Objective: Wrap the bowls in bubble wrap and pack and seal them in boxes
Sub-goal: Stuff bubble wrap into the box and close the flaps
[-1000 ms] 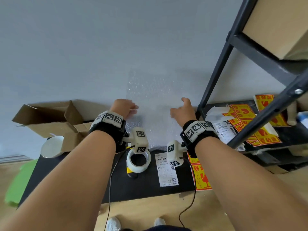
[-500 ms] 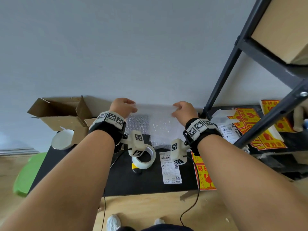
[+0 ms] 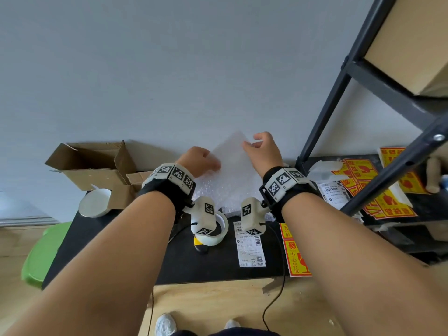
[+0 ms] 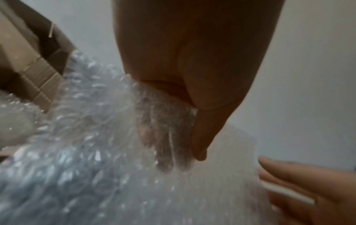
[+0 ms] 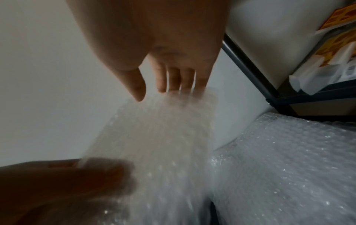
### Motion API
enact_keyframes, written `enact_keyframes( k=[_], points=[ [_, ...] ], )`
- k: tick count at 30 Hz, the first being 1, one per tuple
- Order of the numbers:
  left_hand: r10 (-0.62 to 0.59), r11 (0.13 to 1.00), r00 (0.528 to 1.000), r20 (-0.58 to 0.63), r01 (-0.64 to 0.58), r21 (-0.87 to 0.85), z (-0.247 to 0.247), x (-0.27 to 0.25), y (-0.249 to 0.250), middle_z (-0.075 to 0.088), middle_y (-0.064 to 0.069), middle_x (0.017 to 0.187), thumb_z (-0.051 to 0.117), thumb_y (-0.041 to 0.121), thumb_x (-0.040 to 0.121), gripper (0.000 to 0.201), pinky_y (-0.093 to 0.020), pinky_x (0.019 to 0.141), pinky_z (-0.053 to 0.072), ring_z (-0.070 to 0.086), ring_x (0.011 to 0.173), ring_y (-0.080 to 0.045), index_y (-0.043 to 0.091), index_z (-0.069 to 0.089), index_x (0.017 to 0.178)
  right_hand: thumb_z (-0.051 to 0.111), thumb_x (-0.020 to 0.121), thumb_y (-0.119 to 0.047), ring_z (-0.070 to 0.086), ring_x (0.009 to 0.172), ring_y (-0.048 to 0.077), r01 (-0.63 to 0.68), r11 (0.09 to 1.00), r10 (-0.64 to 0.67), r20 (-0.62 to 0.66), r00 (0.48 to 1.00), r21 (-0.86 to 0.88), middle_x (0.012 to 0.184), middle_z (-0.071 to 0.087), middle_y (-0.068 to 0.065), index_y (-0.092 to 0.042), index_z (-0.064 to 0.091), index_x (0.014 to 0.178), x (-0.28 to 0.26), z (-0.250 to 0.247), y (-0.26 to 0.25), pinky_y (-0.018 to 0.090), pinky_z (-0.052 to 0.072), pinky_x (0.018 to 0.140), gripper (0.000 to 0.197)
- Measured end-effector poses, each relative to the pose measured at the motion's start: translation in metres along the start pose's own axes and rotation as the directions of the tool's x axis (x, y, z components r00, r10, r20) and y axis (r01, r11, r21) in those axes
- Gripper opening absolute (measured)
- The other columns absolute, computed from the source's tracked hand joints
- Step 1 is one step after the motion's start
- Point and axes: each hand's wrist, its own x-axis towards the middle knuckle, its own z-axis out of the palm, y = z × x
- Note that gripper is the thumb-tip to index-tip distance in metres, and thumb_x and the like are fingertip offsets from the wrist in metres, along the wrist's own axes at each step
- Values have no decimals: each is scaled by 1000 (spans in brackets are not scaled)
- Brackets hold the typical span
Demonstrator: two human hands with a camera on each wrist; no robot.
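Where fingers [image 4: 167, 137] pinch: bubble wrap [image 3: 232, 170].

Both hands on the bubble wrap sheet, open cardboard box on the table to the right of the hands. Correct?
Not quite: the open cardboard box sits to the left of the hands, not the right, as the head view shows. The rest holds: left hand and right hand both hold the bubble wrap sheet.

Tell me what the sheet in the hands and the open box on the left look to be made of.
Bubble wrap: clear, glossy plastic film; rows of small air pockets glint, fingers show through. Box: matte brown cardboard, probably corrugated; creased flaps stand open.
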Motion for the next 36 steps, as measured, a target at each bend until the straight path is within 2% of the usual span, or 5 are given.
enact_keyframes(
  k=[4,13,23,29,36],
  points=[
    [-111,938,991,-70,81,-336,-3,-3,-7,73,-4,101,72,24,84,10,-34,94,49,67,97,-20,17,73,91,60,89,-43,43,133,25,-157,986,155,47,987,51,148,40,8,-9,33,147,-5,1,6,32,35,99,73],
    [-267,759,962,49,242,-605,4,-14,-7,73,-16,101,78,31,78,33,-47,93,53,71,92,-32,7,71,99,66,87,-12,64,77,27,-123,969,75,222,972,213,87,66,14,-11,62,78,-14,5,9,38,56,80,10],
    [-387,725,919,77,355,-591,-4,-12,-30,53,-11,74,60,12,92,15,-32,62,43,50,65,-21,8,63,78,50,92,7,63,73,21,-263,887,93,412,907,380,87,65,7,-15,65,94,-17,11,8,29,54,65,26],
    [-416,563,880,231,448,-694,-5,-16,-33,64,-13,92,40,33,98,38,-37,69,52,63,76,-27,1,57,108,35,84,12,41,51,13,111,994,-109,298,948,8,69,56,-2,-18,68,67,-23,18,0,21,40,50,48],
    [-390,570,888,245,441,-693,-22,-22,-44,59,-15,108,71,4,80,33,-28,52,56,62,80,-27,-2,61,111,39,91,-1,54,67,13,-76,984,38,223,974,164,92,59,1,-16,59,125,-18,31,-6,21,46,55,42]
  ],
)
